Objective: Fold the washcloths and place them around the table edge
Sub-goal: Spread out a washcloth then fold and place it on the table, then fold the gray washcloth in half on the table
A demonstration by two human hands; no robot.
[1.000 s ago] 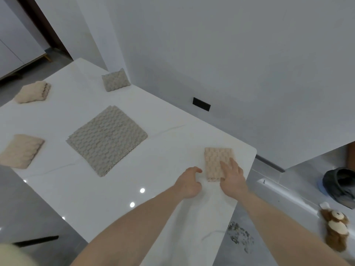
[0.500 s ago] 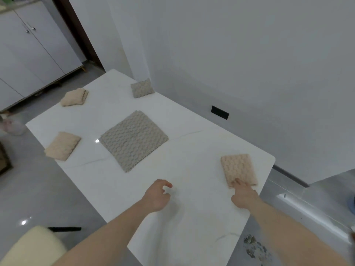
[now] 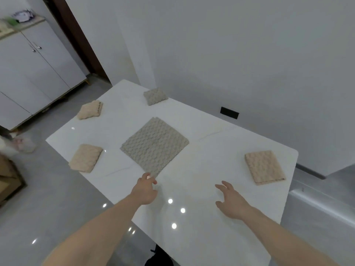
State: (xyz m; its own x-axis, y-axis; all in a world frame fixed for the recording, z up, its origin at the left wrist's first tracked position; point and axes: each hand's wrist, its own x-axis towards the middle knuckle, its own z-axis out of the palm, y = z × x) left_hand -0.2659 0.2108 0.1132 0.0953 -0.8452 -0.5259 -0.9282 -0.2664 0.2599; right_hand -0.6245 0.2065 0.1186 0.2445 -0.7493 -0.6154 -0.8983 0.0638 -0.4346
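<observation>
A grey washcloth (image 3: pixel 154 144) lies spread flat in the middle of the white table (image 3: pixel 192 237). My left hand (image 3: pixel 146 190) is at its near corner, fingers loosely curled, holding nothing I can see. My right hand (image 3: pixel 231 201) hovers over bare table with its fingers spread. A folded beige washcloth (image 3: pixel 264 167) lies near the right edge, apart from my right hand. Two more folded beige ones (image 3: pixel 85 158) (image 3: pixel 90 110) sit along the left edge. A folded grey one (image 3: pixel 155 96) sits at the far edge by the wall.
A white wall with a black outlet (image 3: pixel 229 112) runs along the table's right side. White cabinets (image 3: pixel 32 73) stand at the far left across grey floor. A cardboard box (image 3: pixel 8 181) sits on the floor at left.
My right hand has let go of the folded beige washcloth at the right edge and drawn left. My left hand has reached forward to the flat grey cloth's near corner.
</observation>
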